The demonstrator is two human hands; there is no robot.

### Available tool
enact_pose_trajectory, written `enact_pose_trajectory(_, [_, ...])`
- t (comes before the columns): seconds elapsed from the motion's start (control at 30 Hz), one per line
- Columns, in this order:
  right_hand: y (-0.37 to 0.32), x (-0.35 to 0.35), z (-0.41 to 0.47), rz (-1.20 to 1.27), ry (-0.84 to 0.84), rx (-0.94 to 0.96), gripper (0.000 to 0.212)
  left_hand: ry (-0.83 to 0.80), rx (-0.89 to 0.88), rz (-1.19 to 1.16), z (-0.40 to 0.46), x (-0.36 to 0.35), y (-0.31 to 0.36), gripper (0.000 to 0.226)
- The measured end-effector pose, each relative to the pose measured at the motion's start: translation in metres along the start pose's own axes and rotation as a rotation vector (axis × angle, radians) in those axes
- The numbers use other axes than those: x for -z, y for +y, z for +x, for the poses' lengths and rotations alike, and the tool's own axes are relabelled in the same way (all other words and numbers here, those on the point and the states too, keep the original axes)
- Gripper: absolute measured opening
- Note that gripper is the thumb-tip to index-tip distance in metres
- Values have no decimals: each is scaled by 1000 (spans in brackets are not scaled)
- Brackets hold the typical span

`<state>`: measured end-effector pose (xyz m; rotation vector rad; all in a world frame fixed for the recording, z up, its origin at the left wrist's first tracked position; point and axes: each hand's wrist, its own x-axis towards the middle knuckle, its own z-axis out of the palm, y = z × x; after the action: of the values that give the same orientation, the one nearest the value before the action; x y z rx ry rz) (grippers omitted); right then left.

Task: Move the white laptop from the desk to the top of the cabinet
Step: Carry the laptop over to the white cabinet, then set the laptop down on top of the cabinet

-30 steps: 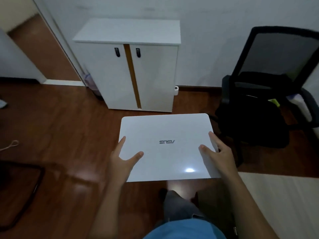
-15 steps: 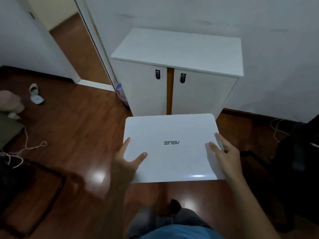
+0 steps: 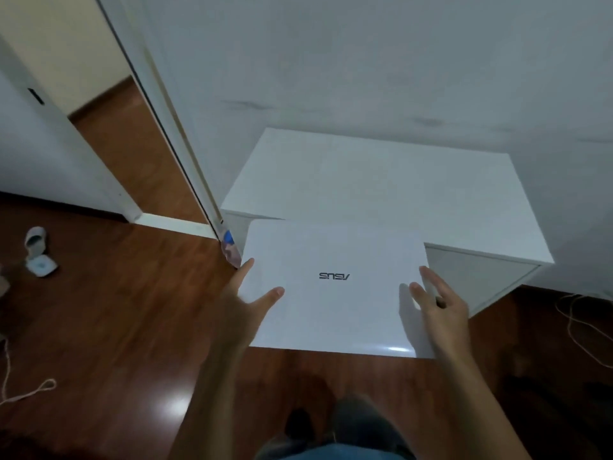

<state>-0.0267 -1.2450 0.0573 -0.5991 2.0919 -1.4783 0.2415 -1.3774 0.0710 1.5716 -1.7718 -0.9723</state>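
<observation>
— Closer now than half a second ago: the white cabinet fills the middle of the view, and the white laptop has come forward until its far edge overlaps the cabinet's front edge.

— Is the laptop down on the cabinet top yet?

— Hard to say whether the far edge touches; most of the laptop hangs out over the wooden floor in front of the cabinet. It is closed, lid up, held about level, with the ASUS logo reading upside down from here.

— How are the hands placed?

— Left hand is clamped on the laptop's left edge, thumb lying on the lid and a finger stretched along the side. Right hand grips the right edge the same way, thumb on top, the other fingers running under and along the rim.

— Anything else around?

— An open doorway stands left of the cabinet, with a small bluish item wedged between the door frame and the cabinet's side. A slipper lies on the floor at far left beside a small white square object, and a pale cord trails across the boards near the lower left. Another cord loops on the floor at right.
</observation>
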Motion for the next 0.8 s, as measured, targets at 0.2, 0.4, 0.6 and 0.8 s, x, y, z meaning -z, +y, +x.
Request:
enact_pose_trajectory(0.2, [-33, -58, 91, 6, 45, -49, 47, -29, 36, 89, 141, -16, 17, 78])
enact_pose_trajectory(0.4, [-60, -107, 197, 20, 50, -111, 46, -37, 103, 93, 246, -48, 35, 75])
enact_pose_trajectory(0.6, [-82, -143, 266, -23, 28, -152, 48, -39, 116, 7, 326, -63, 41, 73])
enact_pose_trajectory(0.8, [-93, -172, 301, -93, -46, -169, 62, -120, 61, -32, 394, -70, 38, 73])
